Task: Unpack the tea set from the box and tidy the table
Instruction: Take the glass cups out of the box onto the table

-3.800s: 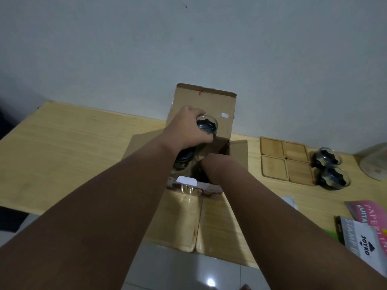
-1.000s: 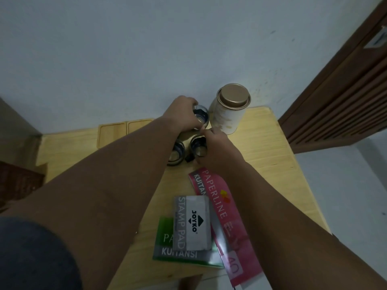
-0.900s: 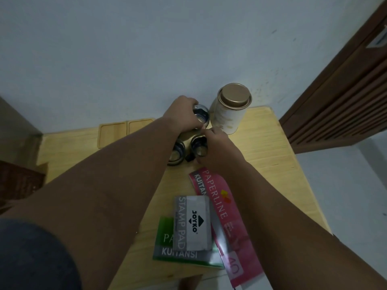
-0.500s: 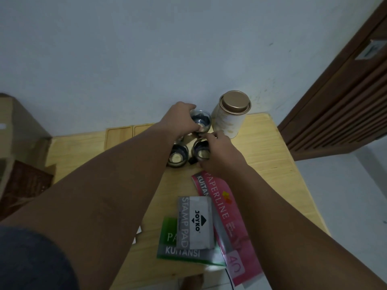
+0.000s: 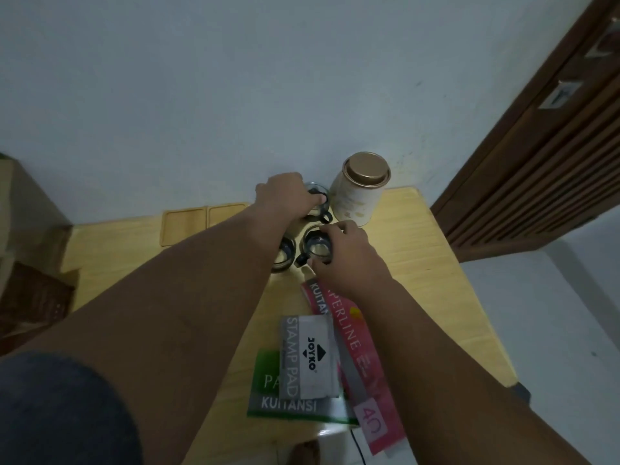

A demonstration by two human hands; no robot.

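Now the cups stand grouped at the far right corner

The view has swung from the box (image 5: 23,203), now at the left edge, to the surface's (image 5: 419,263) far right corner. There the tea tin (image 5: 360,189) stands against the wall, with two wooden coasters (image 5: 204,223) along the far edge. Seconds ago both hands were lifting glass cups out of the box. The left hand (image 5: 285,196) now grips the far cup (image 5: 317,199) beside the tin, and the right hand (image 5: 345,253) pinches the rim of the near cup (image 5: 315,246). A third cup (image 5: 285,253) sits just left of that. Both look set down, so release likely comes next. The stationery (image 5: 308,357) at the near edge is yet to be tidied.
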